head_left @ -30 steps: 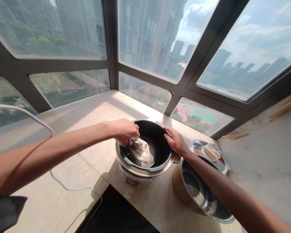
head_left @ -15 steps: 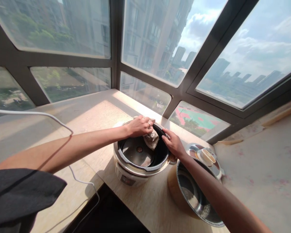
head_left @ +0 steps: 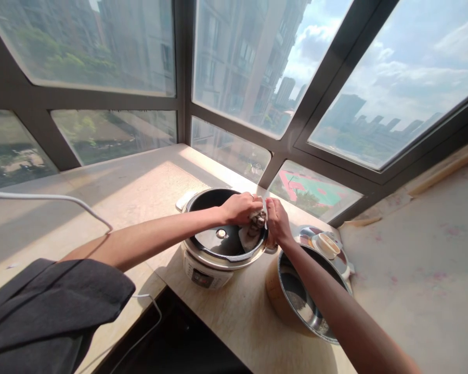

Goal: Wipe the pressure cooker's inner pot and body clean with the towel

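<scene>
A white electric pressure cooker [head_left: 203,262] stands lidless on the pale stone sill, its dark inside showing a small round button in the floor. My left hand [head_left: 241,208] is closed on a crumpled cloth [head_left: 251,236], which hangs over the inner wall at the cooker's right side. Right beside it, my right hand [head_left: 277,221] is closed at the cooker's right rim, its fingertips close to the cloth. Below my right forearm sits the removed inner pot [head_left: 283,291], tan outside and grey inside, with some pale residue or light on its bottom.
Behind the pot lies a round lid [head_left: 329,246] with a cream handle. A white cable [head_left: 74,201] crosses the left of the sill [head_left: 222,322] and drops over its edge. Grey window frames [head_left: 185,72] enclose the corner, and a papered wall [head_left: 421,259] bounds the right.
My left hand has moved the cloth right and nearer to me along the cooker's inner wall. My right hand's fingers have drawn in closer at the rim, beside the left hand.
</scene>
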### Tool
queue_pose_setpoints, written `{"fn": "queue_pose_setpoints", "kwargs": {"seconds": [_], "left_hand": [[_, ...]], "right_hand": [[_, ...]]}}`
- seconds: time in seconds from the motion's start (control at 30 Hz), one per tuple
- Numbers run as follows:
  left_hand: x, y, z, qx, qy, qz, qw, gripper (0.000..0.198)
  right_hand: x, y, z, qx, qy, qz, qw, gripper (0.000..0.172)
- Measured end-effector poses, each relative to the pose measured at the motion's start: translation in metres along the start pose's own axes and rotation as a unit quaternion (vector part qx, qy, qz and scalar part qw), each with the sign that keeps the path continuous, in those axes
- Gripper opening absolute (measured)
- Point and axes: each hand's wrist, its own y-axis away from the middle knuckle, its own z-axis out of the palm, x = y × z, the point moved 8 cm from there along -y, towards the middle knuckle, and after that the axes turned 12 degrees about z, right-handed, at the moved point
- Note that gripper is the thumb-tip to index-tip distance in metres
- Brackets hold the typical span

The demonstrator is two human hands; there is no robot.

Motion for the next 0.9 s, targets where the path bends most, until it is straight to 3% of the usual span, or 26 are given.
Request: {"fn": "queue_pose_setpoints", "kwargs": {"seconds": [0.23, 0.33, 0.47, 0.73, 0.9], "left_hand": [[0.026, 0.01, -0.002, -0.015, 0.158, -0.063, 0.985, 0.023], [0.035, 0.017, -0.005, -0.019, 0.185, -0.047, 0.981, 0.024], [0.042, 0.03, -0.008, -0.067, 0.198, -0.006, 0.978, 0.031], [0.04, 0.076, -0.022, -0.213, 0.098, 0.044, 0.971, 0.03], [0.009, 0.089, -0.023, -0.252, -0.027, 0.074, 0.965, 0.027]], "right_hand": [[0.002, -0.002, 0.0, 0.011, 0.012, -0.001, 1.0, 0.043], [0.003, -0.004, 0.001, 0.013, 0.029, 0.006, 0.999, 0.043], [0.001, -0.005, 0.005, -0.008, 0.051, 0.002, 0.999, 0.042], [-0.003, -0.005, 0.016, -0.05, 0.102, -0.039, 0.993, 0.044], [-0.004, -0.005, 0.017, -0.063, 0.111, -0.053, 0.99, 0.045]]}}
